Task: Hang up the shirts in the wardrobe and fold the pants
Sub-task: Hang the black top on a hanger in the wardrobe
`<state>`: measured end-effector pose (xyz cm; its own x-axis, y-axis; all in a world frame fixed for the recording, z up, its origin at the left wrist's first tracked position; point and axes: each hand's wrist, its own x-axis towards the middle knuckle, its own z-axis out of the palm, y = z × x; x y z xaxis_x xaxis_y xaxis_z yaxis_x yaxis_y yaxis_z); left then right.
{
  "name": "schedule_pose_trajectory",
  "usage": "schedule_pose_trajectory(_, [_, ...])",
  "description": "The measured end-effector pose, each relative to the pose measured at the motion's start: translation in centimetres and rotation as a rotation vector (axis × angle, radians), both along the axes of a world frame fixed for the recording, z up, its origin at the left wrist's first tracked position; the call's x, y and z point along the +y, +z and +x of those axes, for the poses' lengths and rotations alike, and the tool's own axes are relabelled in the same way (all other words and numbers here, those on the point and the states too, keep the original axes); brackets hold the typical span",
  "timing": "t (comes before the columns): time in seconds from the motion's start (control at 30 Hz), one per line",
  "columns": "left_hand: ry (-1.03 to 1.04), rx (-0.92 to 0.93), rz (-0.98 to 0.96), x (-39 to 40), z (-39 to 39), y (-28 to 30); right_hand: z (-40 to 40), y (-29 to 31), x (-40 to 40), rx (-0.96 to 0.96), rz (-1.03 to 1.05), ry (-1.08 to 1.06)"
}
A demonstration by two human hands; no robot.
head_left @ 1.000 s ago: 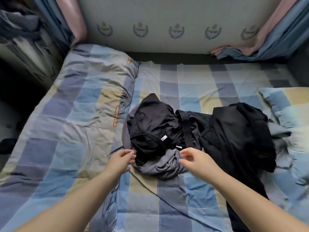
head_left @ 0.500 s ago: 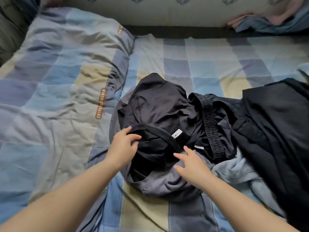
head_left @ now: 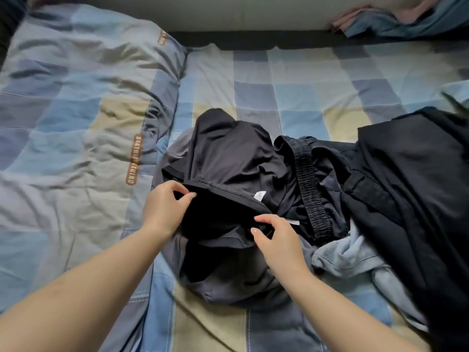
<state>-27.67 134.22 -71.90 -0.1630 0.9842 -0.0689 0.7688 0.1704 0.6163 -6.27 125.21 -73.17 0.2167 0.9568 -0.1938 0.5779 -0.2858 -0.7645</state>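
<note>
A crumpled black shirt (head_left: 236, 158) with a small white neck label lies on top of a clothes pile in the middle of the bed. My left hand (head_left: 163, 204) pinches the left side of its neck opening. My right hand (head_left: 275, 237) pinches the right side of the same opening. A grey garment (head_left: 228, 288) lies under the shirt. Dark pants with an elastic waistband (head_left: 308, 184) lie just right of it, then a light blue garment (head_left: 340, 255) and a large black garment (head_left: 416, 199) at the far right.
The clothes rest on a checked blue, grey and yellow bed sheet (head_left: 291, 97). A matching rumpled quilt (head_left: 76, 123) covers the left side. A dark gap (head_left: 253, 41) and a wall run along the far edge, with pink and blue fabric (head_left: 396, 19) at the top right.
The view has closed in on the pile. Both hands went from hovering near its front edge to gripping the black shirt's neck opening, which now stands spread wider.
</note>
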Motion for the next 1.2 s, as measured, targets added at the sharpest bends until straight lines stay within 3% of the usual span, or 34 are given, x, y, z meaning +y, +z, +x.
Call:
schedule_pose_trajectory(0.2, [0.074,-0.129,0.024,-0.6,0.5,9.3,2.4,8.5,-1.1,-0.109,0.019,0.081])
schedule_pose_trajectory(0.37, [0.063,-0.237,-0.032,-1.2,0.0,19.4,7.2,18.7,-2.1,-0.407,0.009,0.252])
schedule_pose_trajectory(0.5, [-0.014,-0.380,-0.127,-2.4,1.3,28.4,10.2,28.1,-3.1,-0.477,0.066,0.306])
schedule_pose_trajectory(0.6, [-0.091,-0.373,-0.172,-3.6,1.8,35.2,12.1,34.6,-3.9,-0.719,0.176,0.347])
schedule_pose_trajectory(0.77, [-0.264,-0.467,-0.282,-5.6,2.0,44.9,13.6,44.4,-6.1,-0.907,0.255,0.315])
schedule_pose_trajectory(1.03, [-0.517,-0.884,-0.331,-10.4,4.6,54.8,14.8,57.3,-14.9,-1.109,0.199,0.125])
schedule_pose_trajectory(1.2, [-0.619,-1.186,-0.352,-14.5,9.2,59.2,15.4,64.5,-23.6,-1.233,0.072,-0.109])
